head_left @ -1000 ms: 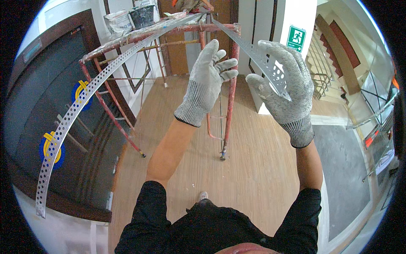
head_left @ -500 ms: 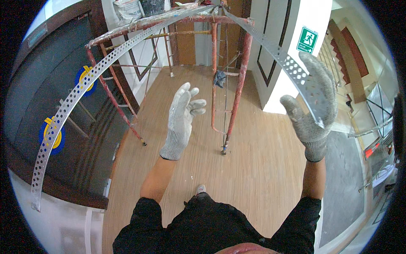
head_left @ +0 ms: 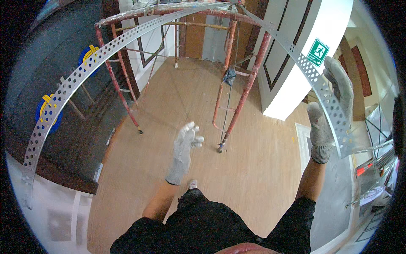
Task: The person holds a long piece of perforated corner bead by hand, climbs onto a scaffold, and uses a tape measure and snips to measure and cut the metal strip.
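At the right hand, perforated grey strip

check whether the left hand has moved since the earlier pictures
Yes: the left hand has moved down and leftward in the view against the red scaffold leg, now nearly level with its foot.

Smooth, dull-sheened metal strip, matt knitted gloves, rough-painted metal scaffold, wood-grained floor
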Action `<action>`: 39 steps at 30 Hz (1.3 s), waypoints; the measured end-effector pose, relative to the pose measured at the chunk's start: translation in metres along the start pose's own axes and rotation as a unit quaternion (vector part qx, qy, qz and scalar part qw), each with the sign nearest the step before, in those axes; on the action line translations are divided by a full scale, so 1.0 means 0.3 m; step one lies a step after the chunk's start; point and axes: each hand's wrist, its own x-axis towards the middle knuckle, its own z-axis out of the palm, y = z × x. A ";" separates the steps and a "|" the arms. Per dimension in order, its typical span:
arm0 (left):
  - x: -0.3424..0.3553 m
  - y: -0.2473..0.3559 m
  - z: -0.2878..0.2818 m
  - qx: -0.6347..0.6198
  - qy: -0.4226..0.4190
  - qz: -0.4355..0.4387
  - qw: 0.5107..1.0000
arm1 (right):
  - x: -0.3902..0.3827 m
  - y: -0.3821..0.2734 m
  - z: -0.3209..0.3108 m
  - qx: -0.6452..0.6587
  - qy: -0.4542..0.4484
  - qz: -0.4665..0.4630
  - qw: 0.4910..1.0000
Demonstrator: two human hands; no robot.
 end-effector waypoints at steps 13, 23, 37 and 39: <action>-0.191 -0.180 0.016 0.041 0.002 -0.154 0.987 | 0.066 -0.068 0.096 0.063 -0.019 -0.124 0.990; -0.311 -0.275 -0.152 0.024 0.051 -0.153 0.987 | 0.052 -0.107 0.160 -0.002 -0.027 -0.088 0.996; -0.328 -0.060 -0.450 0.103 0.044 -0.136 0.984 | 0.097 -0.213 0.221 -0.080 0.017 -0.061 0.995; -0.331 0.005 -0.527 0.131 0.050 -0.130 0.982 | 0.115 -0.265 0.226 -0.093 0.055 -0.074 0.991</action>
